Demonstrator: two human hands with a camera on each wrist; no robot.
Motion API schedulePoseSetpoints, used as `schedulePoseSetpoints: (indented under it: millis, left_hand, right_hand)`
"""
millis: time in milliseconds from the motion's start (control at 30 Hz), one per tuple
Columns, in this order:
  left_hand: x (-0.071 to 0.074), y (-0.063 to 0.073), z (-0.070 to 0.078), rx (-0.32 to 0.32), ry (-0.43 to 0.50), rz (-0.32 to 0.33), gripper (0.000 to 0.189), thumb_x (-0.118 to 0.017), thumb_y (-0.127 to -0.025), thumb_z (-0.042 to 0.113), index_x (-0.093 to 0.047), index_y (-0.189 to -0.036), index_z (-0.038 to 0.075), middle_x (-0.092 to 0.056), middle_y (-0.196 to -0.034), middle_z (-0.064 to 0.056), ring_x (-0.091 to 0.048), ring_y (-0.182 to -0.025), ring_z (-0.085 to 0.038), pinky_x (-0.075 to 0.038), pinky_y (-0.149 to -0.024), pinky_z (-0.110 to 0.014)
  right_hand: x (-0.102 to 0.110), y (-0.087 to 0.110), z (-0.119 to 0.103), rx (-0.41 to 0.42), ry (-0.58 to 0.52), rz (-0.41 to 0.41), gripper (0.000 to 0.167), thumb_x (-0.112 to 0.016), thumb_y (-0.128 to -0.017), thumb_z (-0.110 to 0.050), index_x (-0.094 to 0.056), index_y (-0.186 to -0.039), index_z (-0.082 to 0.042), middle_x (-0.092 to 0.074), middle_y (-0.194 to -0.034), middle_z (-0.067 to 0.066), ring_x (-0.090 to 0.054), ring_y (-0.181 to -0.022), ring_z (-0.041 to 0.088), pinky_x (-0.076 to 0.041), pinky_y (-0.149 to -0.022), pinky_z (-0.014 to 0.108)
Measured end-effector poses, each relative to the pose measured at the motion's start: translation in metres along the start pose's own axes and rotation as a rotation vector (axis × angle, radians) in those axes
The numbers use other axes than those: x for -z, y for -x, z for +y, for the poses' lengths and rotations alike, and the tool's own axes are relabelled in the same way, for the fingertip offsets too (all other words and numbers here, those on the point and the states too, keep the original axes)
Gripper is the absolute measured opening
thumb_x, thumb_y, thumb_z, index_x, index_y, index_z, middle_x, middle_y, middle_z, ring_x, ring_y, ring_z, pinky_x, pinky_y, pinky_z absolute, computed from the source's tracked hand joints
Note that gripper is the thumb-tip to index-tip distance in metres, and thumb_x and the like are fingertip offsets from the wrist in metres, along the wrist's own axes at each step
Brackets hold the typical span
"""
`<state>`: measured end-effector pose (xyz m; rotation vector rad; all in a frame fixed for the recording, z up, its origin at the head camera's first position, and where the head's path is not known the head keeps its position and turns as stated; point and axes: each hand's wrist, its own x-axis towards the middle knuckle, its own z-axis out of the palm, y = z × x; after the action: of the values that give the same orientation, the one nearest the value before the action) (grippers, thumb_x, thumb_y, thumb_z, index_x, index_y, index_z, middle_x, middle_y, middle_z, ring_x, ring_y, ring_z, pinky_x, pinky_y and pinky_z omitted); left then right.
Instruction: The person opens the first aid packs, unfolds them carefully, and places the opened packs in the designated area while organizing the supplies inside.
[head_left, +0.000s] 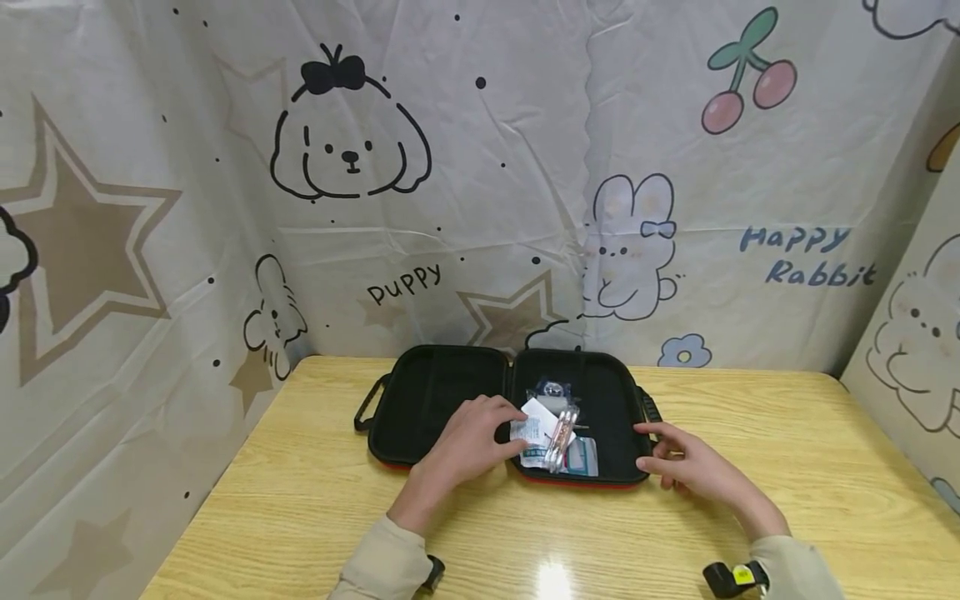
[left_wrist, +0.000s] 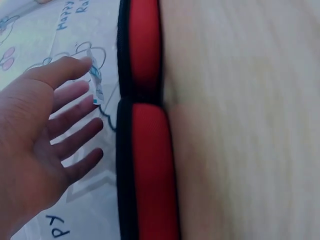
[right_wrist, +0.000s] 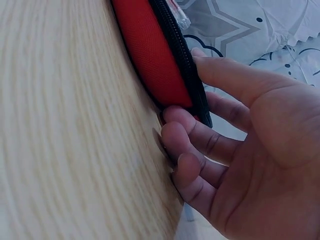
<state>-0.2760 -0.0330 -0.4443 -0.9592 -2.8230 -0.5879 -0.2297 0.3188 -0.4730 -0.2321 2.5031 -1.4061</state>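
A zippered case (head_left: 609, 417), black inside and red outside, lies unfolded on the table. My left hand (head_left: 476, 433) is over its middle, thumb and index finger at opposite edges of a small white packet (head_left: 527, 430) with blue-green print. In the left wrist view that packet (left_wrist: 95, 80) stands out above the case rim, between thumb and fingers. Cotton swabs (head_left: 561, 440) in a clear wrapper and a teal-and-white packet (head_left: 581, 457) lie in the right half. My right hand (head_left: 693, 465) grips the case's near right corner, thumb at the zippered rim (right_wrist: 187, 65), fingers curled against the side.
Behind the swabs are a wrapped white roll (head_left: 552, 403) and a blue-and-white item (head_left: 553, 388). A carry handle (head_left: 367, 406) sticks out at the case's left. The wooden table (head_left: 750, 433) ends at a printed cloth (head_left: 480, 167) behind.
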Motion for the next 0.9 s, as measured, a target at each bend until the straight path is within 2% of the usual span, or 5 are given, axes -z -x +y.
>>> schedulePoseSetpoints:
  millis: [133,267,400,600,900]
  left_hand:
    - [0.009,0.004,-0.008,0.037,0.123,0.031,0.036,-0.07,-0.092,0.037,-0.071,-0.122,0.02,-0.064,-0.12,0.002,-0.06,-0.109,-0.019,-0.05,-0.098,-0.039]
    - [0.019,0.009,-0.021,0.076,0.232,0.081,0.033,-0.073,-0.09,0.03,-0.071,-0.119,0.015,-0.062,-0.117,0.002,-0.063,-0.102,-0.017,-0.053,-0.09,-0.036]
    - [0.028,0.014,-0.036,0.107,0.277,0.116,0.031,-0.075,-0.089,0.022,-0.071,-0.118,0.012,-0.06,-0.117,0.001,-0.066,-0.099,-0.016,-0.056,-0.086,-0.033]
    - [0.037,0.025,-0.061,0.124,0.322,0.114,0.031,-0.074,-0.088,0.01,-0.069,-0.119,0.005,-0.058,-0.121,-0.005,-0.066,-0.095,-0.019,-0.056,-0.083,-0.035]
    - [0.049,0.048,-0.102,0.246,0.328,0.107,0.035,-0.073,-0.088,0.005,-0.068,-0.122,0.001,-0.059,-0.122,-0.008,-0.064,-0.096,-0.02,-0.054,-0.083,-0.033]
  right_hand:
    - [0.0,-0.001,-0.001,-0.001,0.007,0.002,0.069,-0.07,-0.092,-0.027,-0.039,-0.148,-0.002,-0.053,-0.089,0.011,-0.058,-0.063,0.018,-0.042,-0.047,0.027]
    - [0.0,-0.001,-0.001,-0.001,0.009,0.009,0.068,-0.071,-0.092,-0.026,-0.039,-0.147,-0.002,-0.054,-0.088,0.01,-0.058,-0.062,0.018,-0.042,-0.047,0.026]
    - [0.001,0.002,-0.001,-0.009,0.003,0.015,0.068,-0.071,-0.092,-0.026,-0.039,-0.147,-0.002,-0.054,-0.088,0.009,-0.058,-0.063,0.018,-0.042,-0.048,0.026]
    - [0.001,0.004,0.001,-0.045,-0.001,0.026,0.067,-0.069,-0.093,-0.027,-0.039,-0.148,-0.004,-0.055,-0.09,0.009,-0.058,-0.064,0.018,-0.043,-0.048,0.027]
    - [-0.001,-0.001,0.001,-0.039,-0.036,0.017,0.068,-0.069,-0.093,-0.024,-0.038,-0.149,-0.004,-0.055,-0.09,0.011,-0.056,-0.062,0.017,-0.042,-0.046,0.028]
